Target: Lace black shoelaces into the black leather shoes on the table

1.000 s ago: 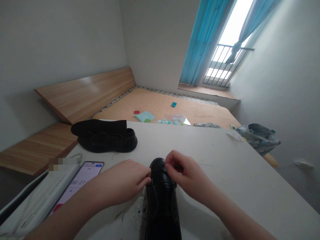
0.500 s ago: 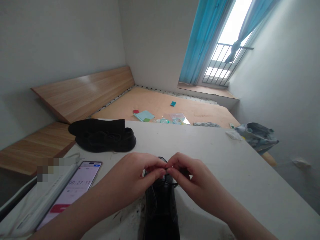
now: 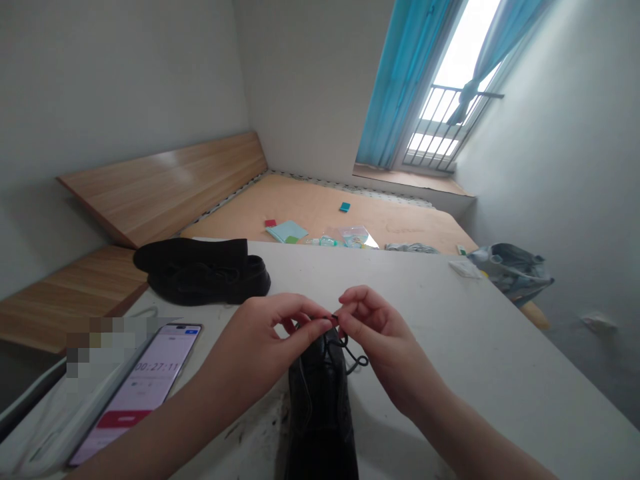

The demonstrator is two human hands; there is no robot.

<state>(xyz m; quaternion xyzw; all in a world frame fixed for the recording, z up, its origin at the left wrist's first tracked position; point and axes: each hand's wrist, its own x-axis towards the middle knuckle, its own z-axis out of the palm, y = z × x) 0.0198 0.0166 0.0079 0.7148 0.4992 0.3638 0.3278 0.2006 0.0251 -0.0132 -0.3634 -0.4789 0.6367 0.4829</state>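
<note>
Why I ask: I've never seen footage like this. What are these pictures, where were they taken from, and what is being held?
There is no robot here: you see a person's own bare hands. Every picture comes from one camera worn on the head, looking forward and down.

On the white table, a black shoe points away from the person. The left hand pinches its dark lace above the toe. The right hand is right beside it; whether it grips the lace too is hard to tell.

To the left lie a lit phone and, farther off, more black footwear.
</note>
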